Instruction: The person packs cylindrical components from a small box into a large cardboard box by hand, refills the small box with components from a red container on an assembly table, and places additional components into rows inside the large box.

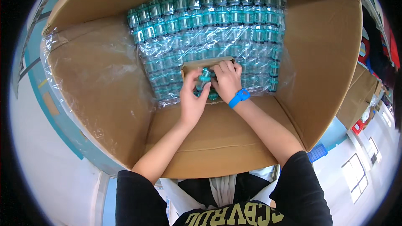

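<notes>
Both my hands work at a small open cardboard box inside a large carton. My left hand pinches a small clear container with a teal cap between thumb and fingers, tilted over the small box. My right hand, with a blue wristband, is curled at the box's right side. Its fingertips are partly hidden, so what they grip is unclear. Another teal container shows in the box below my hands. Behind lie several rows of like containers, partly under clear plastic film.
Tall brown walls of the large carton surround my hands on all sides. Loose clear film hangs over its left edge. Outside at right are a blue plastic basket and another cardboard box.
</notes>
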The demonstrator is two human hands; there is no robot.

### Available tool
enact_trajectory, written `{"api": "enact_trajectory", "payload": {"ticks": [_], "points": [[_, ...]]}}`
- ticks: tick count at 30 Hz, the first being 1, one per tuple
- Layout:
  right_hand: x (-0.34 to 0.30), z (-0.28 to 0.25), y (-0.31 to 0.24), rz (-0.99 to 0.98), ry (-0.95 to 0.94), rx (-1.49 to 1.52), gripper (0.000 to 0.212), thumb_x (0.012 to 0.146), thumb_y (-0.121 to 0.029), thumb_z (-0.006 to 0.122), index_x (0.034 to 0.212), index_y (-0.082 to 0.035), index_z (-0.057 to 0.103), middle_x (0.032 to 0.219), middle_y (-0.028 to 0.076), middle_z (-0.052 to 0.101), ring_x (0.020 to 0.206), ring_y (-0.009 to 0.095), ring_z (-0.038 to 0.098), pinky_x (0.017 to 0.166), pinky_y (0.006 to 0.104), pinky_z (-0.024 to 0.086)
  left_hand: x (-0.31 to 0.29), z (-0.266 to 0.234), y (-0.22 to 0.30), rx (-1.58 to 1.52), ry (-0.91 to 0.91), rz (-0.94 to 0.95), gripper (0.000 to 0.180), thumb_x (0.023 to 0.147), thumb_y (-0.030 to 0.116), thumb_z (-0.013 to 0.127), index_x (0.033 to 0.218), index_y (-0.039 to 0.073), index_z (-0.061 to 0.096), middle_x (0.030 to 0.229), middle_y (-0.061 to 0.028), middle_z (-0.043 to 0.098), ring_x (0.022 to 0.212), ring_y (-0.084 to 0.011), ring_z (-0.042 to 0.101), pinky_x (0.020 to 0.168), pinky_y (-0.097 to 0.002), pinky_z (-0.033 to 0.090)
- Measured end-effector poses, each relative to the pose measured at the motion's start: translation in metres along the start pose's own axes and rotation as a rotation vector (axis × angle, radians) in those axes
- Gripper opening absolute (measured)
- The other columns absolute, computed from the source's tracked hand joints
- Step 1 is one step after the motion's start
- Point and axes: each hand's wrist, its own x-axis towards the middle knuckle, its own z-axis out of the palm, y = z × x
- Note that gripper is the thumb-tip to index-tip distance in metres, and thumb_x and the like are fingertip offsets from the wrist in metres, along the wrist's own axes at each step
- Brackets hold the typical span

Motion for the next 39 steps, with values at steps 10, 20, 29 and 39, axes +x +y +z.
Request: {"api": "enact_trajectory", "payload": {"ticks": [10, 20, 29, 39], "points": [[0.015, -0.054, -0.003, 0.353, 0.112, 0.546, 0.042, 0.083, -0.01, 0.069, 0.122, -0.001, 0.058, 0.093, 0.017, 0.067, 0.073, 0.024, 0.068, 0.064, 0.0331, 0.054, 0.032, 0.015, 0.025, 0.148, 0.096, -0.057, 0.049, 0.085, 0.0, 0.064, 0.132, -0.001, 0.05, 0.101, -0.0073, 0.061, 0.087, -0.0083, 0.056, 0.073, -0.0226, 0.048], [0.025, -0.06, 0.043, 0.389, 0.206, 0.759, 0.042, 0.081, -0.007, 0.068, 0.122, -0.002, 0.058, 0.104, 0.015, 0.068, 0.078, 0.018, 0.068, 0.069, 0.0309, 0.055, 0.079, 0.048, 0.033, 0.03, -0.244, 0.008, 0.052, 0.09, 0.004, 0.059, 0.139, -0.002, 0.042, 0.097, -0.0126, 0.066, 0.089, -0.0106, 0.061, 0.079, -0.0248, 0.049], [0.033, -0.064, 0.092, 0.002, 0.306, 0.044, 0.045, 0.076, 0.001, 0.069, 0.119, -0.005, 0.058, 0.123, 0.012, 0.06, 0.097, 0.029, 0.061, 0.082, 0.0382, 0.051, 0.113, 0.075, 0.029, 0.609, -0.156, 0.558, 0.045, 0.068, 0.003, 0.074, 0.111, -0.006, 0.061, 0.11, -0.0165, 0.057, 0.097, -0.0328, 0.06, 0.082, -0.0385, 0.05], [0.042, -0.058, 0.106, -0.042, 0.2, -0.019, 0.047, 0.072, 0.008, 0.064, 0.117, -0.004, 0.058, 0.123, 0.012, 0.057, 0.105, 0.032, 0.056, 0.09, 0.0407, 0.048, 0.122, 0.083, 0.02, 0.682, -0.163, 0.711, 0.046, 0.067, 0.0, 0.074, 0.112, -0.002, 0.061, 0.114, -0.0147, 0.057, 0.104, -0.0339, 0.057, 0.087, -0.0391, 0.048]]}}
